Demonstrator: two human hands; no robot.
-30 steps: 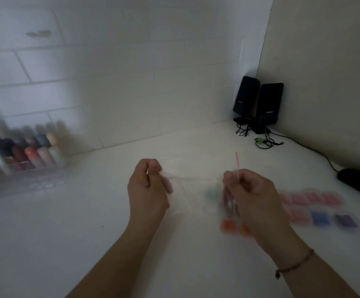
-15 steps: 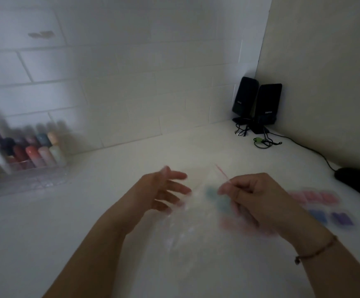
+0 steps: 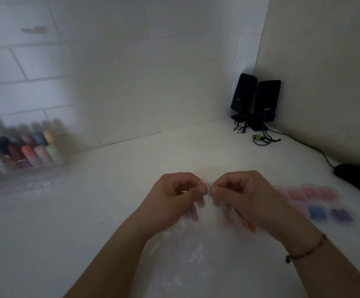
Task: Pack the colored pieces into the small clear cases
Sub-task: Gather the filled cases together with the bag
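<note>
home desk corner | white brick wall (image 3: 132,72) | speakers (image 3: 256,102) | polish bottles (image 3: 24,147)

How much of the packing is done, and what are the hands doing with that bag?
Looks done: blurry small cases with pink, blue and purple inside lie in rows on the counter, right of the hands. In hand: the left hand and right hand both pinch the red-striped top of a clear plastic bag. Left: I cannot tell how many pieces remain; the bag is too blurry.
</note>
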